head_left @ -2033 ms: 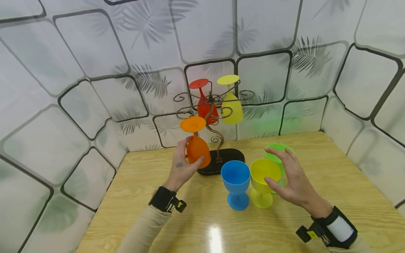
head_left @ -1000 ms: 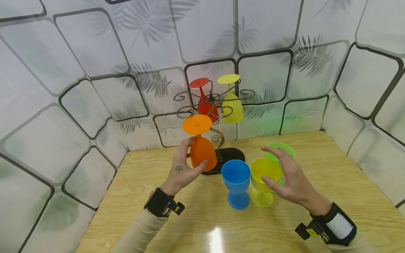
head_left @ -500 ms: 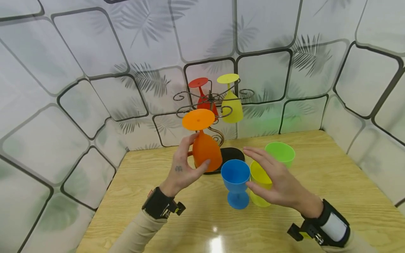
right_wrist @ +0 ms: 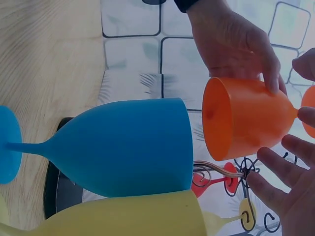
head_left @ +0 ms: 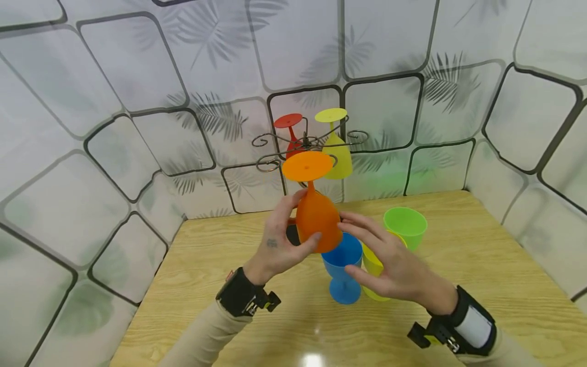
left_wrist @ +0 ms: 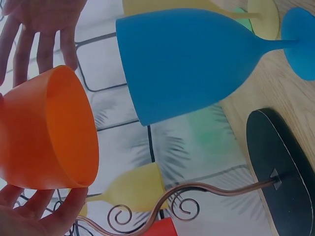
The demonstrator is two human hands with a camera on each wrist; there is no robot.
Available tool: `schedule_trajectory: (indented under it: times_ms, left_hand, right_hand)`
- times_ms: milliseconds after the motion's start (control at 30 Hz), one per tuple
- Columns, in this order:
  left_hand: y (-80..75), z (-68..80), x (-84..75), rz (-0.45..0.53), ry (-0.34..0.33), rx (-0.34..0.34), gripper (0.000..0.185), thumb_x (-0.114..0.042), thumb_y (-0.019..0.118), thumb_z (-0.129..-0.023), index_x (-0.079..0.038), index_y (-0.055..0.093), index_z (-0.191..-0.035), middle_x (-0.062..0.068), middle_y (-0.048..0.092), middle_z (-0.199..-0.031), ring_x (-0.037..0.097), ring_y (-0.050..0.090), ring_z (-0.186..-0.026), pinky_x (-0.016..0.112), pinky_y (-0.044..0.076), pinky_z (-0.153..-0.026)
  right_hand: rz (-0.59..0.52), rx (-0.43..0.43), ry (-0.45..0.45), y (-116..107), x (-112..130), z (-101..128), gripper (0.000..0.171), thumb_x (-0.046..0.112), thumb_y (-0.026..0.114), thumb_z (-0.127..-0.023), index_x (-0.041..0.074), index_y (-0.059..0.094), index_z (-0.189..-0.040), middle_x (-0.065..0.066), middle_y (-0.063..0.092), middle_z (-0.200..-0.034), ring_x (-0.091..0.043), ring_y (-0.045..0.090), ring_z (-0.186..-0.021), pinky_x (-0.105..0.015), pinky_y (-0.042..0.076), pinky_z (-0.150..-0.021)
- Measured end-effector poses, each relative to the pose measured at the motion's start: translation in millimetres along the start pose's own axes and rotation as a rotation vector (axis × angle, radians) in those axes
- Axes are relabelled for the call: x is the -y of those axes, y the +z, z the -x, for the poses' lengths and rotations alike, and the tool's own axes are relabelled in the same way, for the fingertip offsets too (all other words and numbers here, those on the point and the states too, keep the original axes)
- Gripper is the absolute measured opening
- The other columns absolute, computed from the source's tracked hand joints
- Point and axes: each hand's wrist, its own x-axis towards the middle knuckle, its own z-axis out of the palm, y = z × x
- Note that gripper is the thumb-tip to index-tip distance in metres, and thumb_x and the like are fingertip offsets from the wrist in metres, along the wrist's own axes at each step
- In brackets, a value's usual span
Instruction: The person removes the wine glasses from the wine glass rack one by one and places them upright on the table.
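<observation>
The orange goblet (head_left: 316,216) is held upside down in the left hand (head_left: 279,244) at frame centre, the open right hand (head_left: 390,265) spread just beside it.

Count: six plastic goblets — orange (head_left: 316,224), blue (head_left: 341,270), two yellow (head_left: 372,265) (head_left: 337,153), green (head_left: 405,224), red (head_left: 289,133). One metal rack (head_left: 308,145). One table (head_left: 481,265). Two hands (head_left: 277,247) (head_left: 394,267).

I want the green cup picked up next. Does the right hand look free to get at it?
Probably yes: the right hand is open and holds nothing, and the green cup stands upright just behind it, with only the yellow cup close beside.
</observation>
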Motion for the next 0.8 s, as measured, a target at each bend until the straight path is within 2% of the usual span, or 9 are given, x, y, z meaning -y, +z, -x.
schedule_trajectory:
  times_ms: [400,533,667,733,800]
  left_hand:
    - [12.5,-9.3,-4.3,0.066,0.034,0.044,0.077,-0.011,0.075,-0.084,0.0,0.04,-0.152,0.019,0.055,-0.139,0.032,0.06,-0.121,0.03,0.062,-0.082]
    - [15.2,-11.5,-6.6,0.066,0.029,0.055,0.075,-0.016,0.073,-0.085,-0.001,0.041,-0.152,0.018,0.056,-0.137,0.03,0.06,-0.12,0.029,0.062,-0.081]
    - [17.3,-14.9,-9.6,0.075,0.025,0.09,0.076,-0.019,0.072,-0.085,-0.002,0.041,-0.152,0.017,0.057,-0.135,0.027,0.063,-0.113,0.027,0.062,-0.075]
    - [18.6,-16.5,-11.0,0.084,0.022,0.12,0.076,-0.022,0.071,-0.086,-0.003,0.041,-0.153,0.017,0.059,-0.131,0.025,0.065,-0.106,0.026,0.061,-0.073]
    - [19.6,-17.2,-12.5,0.092,0.012,0.144,0.076,-0.029,0.069,-0.088,-0.003,0.04,-0.154,0.016,0.06,-0.128,0.022,0.065,-0.1,0.027,0.061,-0.071]
  right_hand:
    - [0.064,-0.071,-0.047,-2,0,1,0.059,0.042,0.054,-0.104,-0.003,0.055,-0.14,-0.023,0.045,-0.151,-0.036,0.052,-0.132,-0.018,0.035,-0.116]
    - [0.089,-0.104,-0.085,-4,-2,1,0.047,0.028,0.052,-0.104,-0.004,0.057,-0.138,-0.026,0.046,-0.15,-0.033,0.056,-0.126,-0.015,0.041,-0.109]
    - [0.123,-0.142,-0.112,-6,-5,1,0.045,0.008,0.048,-0.094,-0.004,0.06,-0.136,-0.028,0.048,-0.148,-0.032,0.058,-0.123,-0.013,0.044,-0.103]
    - [0.144,-0.159,-0.119,-8,-6,2,0.048,0.006,0.046,-0.09,-0.003,0.061,-0.134,-0.028,0.049,-0.147,-0.033,0.057,-0.124,-0.013,0.043,-0.104]
    - [0.163,-0.169,-0.127,-9,-6,3,0.046,0.006,0.045,-0.091,-0.003,0.062,-0.133,-0.029,0.05,-0.145,-0.034,0.057,-0.125,-0.013,0.042,-0.106]
